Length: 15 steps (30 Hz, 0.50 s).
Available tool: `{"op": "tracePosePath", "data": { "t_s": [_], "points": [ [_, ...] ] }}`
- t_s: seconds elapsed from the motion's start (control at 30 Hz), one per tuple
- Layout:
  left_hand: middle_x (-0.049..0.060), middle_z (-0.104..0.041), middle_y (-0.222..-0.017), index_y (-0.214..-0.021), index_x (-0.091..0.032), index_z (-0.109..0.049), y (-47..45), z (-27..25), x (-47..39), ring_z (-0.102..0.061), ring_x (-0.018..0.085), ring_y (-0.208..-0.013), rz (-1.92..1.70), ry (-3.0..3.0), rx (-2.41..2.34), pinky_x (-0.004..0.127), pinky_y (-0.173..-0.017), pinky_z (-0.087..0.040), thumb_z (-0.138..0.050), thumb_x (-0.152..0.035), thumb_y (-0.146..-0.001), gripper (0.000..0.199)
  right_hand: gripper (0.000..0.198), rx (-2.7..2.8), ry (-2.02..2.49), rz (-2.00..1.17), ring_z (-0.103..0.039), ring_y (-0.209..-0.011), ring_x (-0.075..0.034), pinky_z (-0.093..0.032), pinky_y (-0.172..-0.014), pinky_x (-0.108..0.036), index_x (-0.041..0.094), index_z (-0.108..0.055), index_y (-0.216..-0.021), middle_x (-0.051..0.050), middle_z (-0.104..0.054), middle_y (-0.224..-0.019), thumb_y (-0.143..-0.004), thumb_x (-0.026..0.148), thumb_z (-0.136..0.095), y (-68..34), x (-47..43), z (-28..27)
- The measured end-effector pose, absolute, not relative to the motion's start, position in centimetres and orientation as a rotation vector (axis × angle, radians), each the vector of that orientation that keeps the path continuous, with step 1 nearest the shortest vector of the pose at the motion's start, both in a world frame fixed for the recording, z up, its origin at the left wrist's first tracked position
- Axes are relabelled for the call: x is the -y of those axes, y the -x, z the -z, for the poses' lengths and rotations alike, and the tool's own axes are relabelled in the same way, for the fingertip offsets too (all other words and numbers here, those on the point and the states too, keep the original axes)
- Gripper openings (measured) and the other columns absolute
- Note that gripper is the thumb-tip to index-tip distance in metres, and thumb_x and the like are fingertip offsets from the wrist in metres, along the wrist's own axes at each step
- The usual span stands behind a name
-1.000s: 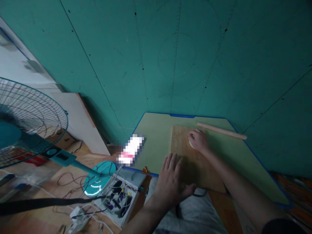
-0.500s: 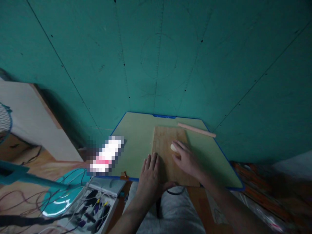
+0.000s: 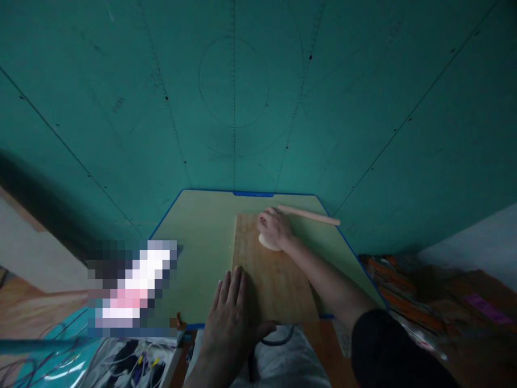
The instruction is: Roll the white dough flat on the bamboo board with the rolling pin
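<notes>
A pale, flattened lump of dough lies on the upper part of a wooden board. My right hand is on top of the dough with its fingers curled, covering much of it. At the board's lower left edge, my left hand rests flat with fingers stretched out and thumb along the near edge. A thin wooden rolling pin lies behind the board to the right, apart from both hands.
The board sits on a pale green table with a blue rim, against a green wall. A blurred-out bright object stands at the table's left. A box of cables is below left; clutter fills the right.
My right hand has moved toward the far end of the board, curling over the dough, which now looks wider and flatter. My left hand stays on the board's edge. The camera view has shifted.
</notes>
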<state>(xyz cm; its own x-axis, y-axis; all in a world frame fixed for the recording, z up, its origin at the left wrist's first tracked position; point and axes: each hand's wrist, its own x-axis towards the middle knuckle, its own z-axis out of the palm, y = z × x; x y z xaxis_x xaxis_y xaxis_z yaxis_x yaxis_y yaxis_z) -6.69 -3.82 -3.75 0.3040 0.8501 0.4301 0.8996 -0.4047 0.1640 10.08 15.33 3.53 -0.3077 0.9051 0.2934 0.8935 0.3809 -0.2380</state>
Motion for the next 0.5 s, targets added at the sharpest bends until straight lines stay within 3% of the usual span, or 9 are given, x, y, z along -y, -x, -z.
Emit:
{"op": "tracePosePath", "data": {
  "t_s": [0.13,0.3,0.4,0.5],
  "points": [
    [0.026,-0.047,-0.151,-0.156,-0.008,-0.019,6.8,4.0,3.7,-0.046,0.044,-0.138,0.679,2.463,1.63,0.059,-0.104,-0.049,-0.068,-0.071,-0.075,0.113,0.032,2.283,1.554,-0.04,-0.051,-0.128,-0.026,-0.032,-0.114,-0.044,0.017,-0.071,-0.116,-0.014,-0.064,-0.129,-0.097,0.02,-0.045,-13.8,-15.9,-2.8],
    [0.025,-0.05,-0.149,-0.153,-0.009,-0.025,6.3,4.0,3.6,-0.047,0.044,-0.136,0.793,2.386,1.668,0.058,-0.105,-0.048,-0.067,-0.071,-0.075,0.108,0.05,2.402,1.358,-0.305,-0.033,-0.148,-0.027,-0.029,-0.12,-0.05,0.011,-0.048,-0.147,-0.018,-0.042,-0.156,-0.105,0.032,-0.031,-17.2,-10.5,-1.3],
    [0.024,-0.048,-0.151,-0.153,-0.011,-0.024,6.0,3.8,3.5,-0.045,0.043,-0.139,0.836,2.405,1.687,0.058,-0.107,-0.046,-0.065,-0.067,-0.078,0.102,0.053,2.379,1.236,-0.376,-0.03,-0.149,-0.026,-0.034,-0.118,-0.048,0.015,-0.04,-0.153,-0.015,-0.033,-0.161,-0.105,0.037,-0.033,-16.7,-5.6,-1.5],
    [0.024,-0.048,-0.15,-0.153,-0.01,-0.024,6.1,3.7,3.5,-0.045,0.044,-0.139,0.822,2.402,1.676,0.058,-0.107,-0.045,-0.064,-0.067,-0.078,0.102,0.049,2.421,1.198,-0.316,-0.025,-0.151,-0.027,-0.031,-0.119,-0.048,0.017,-0.048,-0.147,-0.013,-0.036,-0.16,-0.104,0.038,-0.038,-13.6,-2.5,-2.5]
  ]
}}
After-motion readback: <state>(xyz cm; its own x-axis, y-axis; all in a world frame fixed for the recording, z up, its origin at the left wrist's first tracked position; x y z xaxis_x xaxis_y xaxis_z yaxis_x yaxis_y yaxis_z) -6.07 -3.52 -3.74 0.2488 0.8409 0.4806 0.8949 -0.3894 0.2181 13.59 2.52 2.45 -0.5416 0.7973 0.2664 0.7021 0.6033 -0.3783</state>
